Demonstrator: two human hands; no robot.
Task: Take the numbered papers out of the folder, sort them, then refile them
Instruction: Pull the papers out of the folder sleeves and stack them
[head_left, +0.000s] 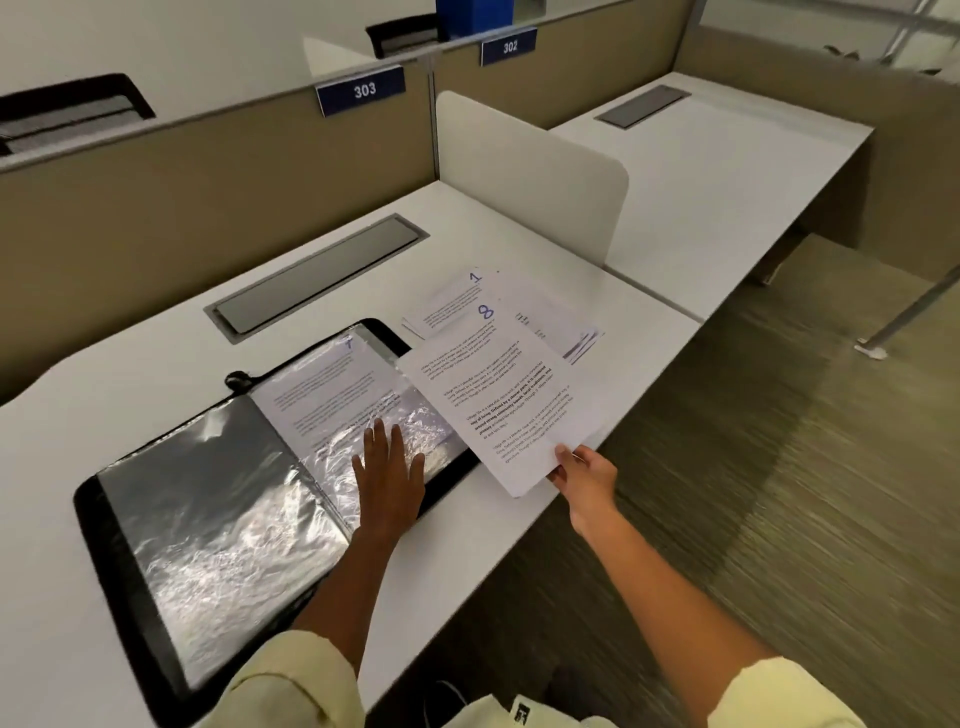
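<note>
A black display folder lies open on the white desk, its clear sleeves shining. The right-hand sleeve holds a printed sheet numbered 7. My left hand rests flat with spread fingers on that sleeve's lower part. My right hand pinches the near corner of a sheet numbered 8, held just right of the folder over the desk edge. Behind it lies a sheet numbered 1 on a small loose pile, with more papers to its right.
A grey cable hatch is set in the desk behind the folder. A white divider panel separates this desk from the neighbouring one. Beige partition walls carry signs 303 and 302. Carpeted floor lies right.
</note>
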